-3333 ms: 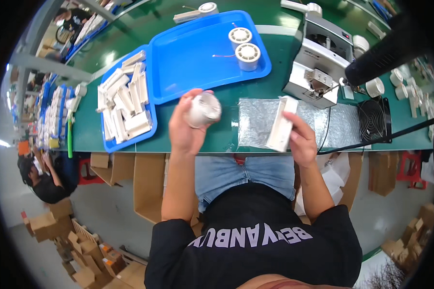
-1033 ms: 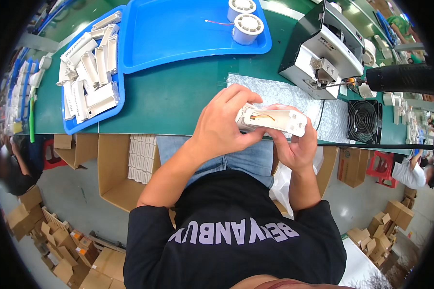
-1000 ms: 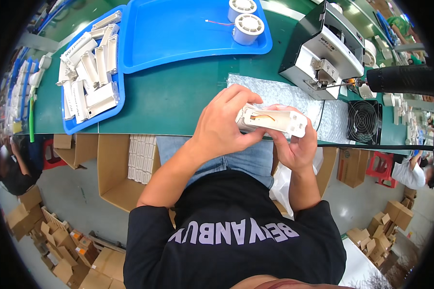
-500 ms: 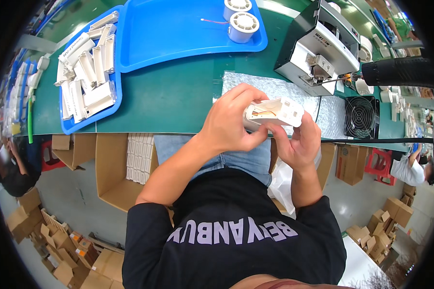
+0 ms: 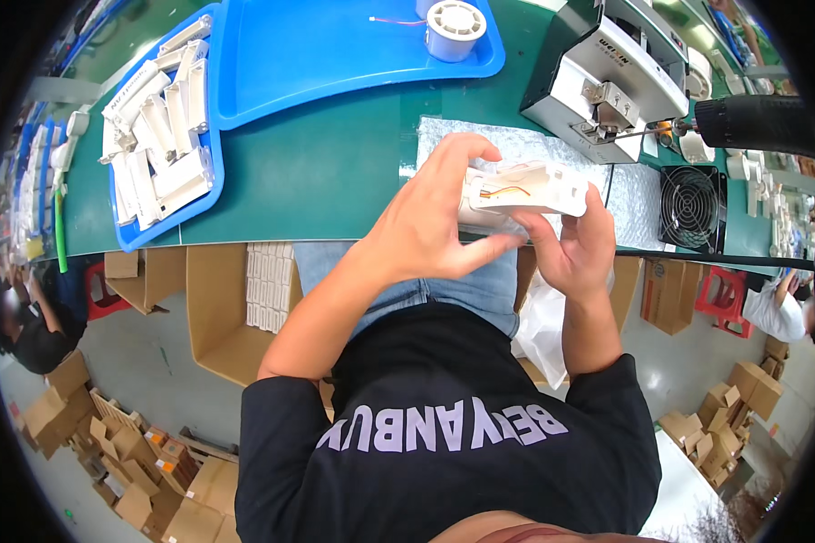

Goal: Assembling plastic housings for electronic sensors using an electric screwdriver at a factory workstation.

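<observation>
A white plastic housing (image 5: 534, 185), hollow on its upper side, is held over the table's near edge. Thin red and yellow wires (image 5: 505, 191) show inside its cavity. Around its left, rounded end curves my left hand (image 5: 430, 213), fingers at the far side and thumb stretched out below. My right hand (image 5: 578, 244) grips the other end between thumb and fingers. Beneath the housing lies a silvery padded mat (image 5: 444, 136), partly covered by my left hand. The fingers' undersides are hidden.
At the left, a blue tray (image 5: 215, 185) holds several white plastic shells (image 5: 158, 127). Another blue tray (image 5: 317, 54) carries round white fan units (image 5: 455, 32). To the right stand a metal-cased machine (image 5: 598, 90), a black electric screwdriver (image 5: 752, 122) and a black fan (image 5: 693, 210).
The housing has shifted slightly right and tilted, with its hollow side turned differently. My left thumb has moved away from the housing's lower side. My right hand has moved right with it.
</observation>
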A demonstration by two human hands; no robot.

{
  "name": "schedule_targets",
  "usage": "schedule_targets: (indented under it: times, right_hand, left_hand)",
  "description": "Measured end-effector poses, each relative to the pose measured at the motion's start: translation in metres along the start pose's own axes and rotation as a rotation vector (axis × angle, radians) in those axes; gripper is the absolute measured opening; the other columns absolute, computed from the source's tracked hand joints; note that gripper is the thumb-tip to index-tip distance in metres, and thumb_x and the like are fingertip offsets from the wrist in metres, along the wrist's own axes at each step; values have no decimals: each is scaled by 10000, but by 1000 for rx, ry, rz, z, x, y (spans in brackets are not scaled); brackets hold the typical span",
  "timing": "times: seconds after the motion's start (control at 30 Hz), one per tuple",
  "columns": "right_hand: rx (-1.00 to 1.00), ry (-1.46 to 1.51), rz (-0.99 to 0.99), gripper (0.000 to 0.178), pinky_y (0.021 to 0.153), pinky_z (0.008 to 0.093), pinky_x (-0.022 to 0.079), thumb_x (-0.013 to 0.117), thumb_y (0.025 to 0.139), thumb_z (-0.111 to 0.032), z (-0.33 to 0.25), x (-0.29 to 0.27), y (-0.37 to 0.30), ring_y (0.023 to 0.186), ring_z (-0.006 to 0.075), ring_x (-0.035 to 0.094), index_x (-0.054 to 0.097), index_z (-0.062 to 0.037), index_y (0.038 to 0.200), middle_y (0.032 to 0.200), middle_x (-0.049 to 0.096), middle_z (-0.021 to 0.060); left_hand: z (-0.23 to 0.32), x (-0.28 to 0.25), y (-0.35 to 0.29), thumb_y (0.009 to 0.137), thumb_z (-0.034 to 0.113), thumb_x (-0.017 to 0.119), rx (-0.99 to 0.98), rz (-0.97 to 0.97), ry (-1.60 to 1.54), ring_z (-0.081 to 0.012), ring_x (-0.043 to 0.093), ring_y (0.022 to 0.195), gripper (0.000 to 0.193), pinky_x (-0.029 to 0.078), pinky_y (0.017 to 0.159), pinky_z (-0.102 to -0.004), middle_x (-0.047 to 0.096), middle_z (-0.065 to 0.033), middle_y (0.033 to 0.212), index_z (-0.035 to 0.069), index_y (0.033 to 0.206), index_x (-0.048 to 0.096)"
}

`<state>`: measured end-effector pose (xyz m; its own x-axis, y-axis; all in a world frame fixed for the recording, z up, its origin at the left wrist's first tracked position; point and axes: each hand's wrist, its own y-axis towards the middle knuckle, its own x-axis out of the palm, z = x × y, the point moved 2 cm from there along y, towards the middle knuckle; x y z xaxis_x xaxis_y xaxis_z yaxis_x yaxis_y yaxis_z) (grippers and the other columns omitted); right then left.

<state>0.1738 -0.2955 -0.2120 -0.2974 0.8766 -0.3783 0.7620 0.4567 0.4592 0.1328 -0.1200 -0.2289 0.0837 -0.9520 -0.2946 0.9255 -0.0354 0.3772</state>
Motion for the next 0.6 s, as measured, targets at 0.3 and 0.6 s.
schedule_targets:
  times: [0.3, 0.6]
  right_hand:
    - [143, 398, 61, 369, 911, 333, 494, 739, 859, -54, 26, 7, -26, 1044, 231, 662, 561, 52, 1165, 1136, 673, 164]
    - [27, -66, -75, 387, 846, 365, 503, 706, 762, 10, 7, -6, 9, 997, 309, 645, 616, -52, 1133, 1089, 678, 111]
  left_hand:
    - [21, -19, 8, 616, 257, 905, -120, -154, 418, -353, 589, 1092, 681, 505, 880, -407, 577, -168, 1183, 58, 1179, 578]
    - [5, 4, 9, 618, 159, 880, -108, -35, 192, -364, 578, 1108, 624, 508, 880, -417, 578, -149, 1165, 59, 1157, 582]
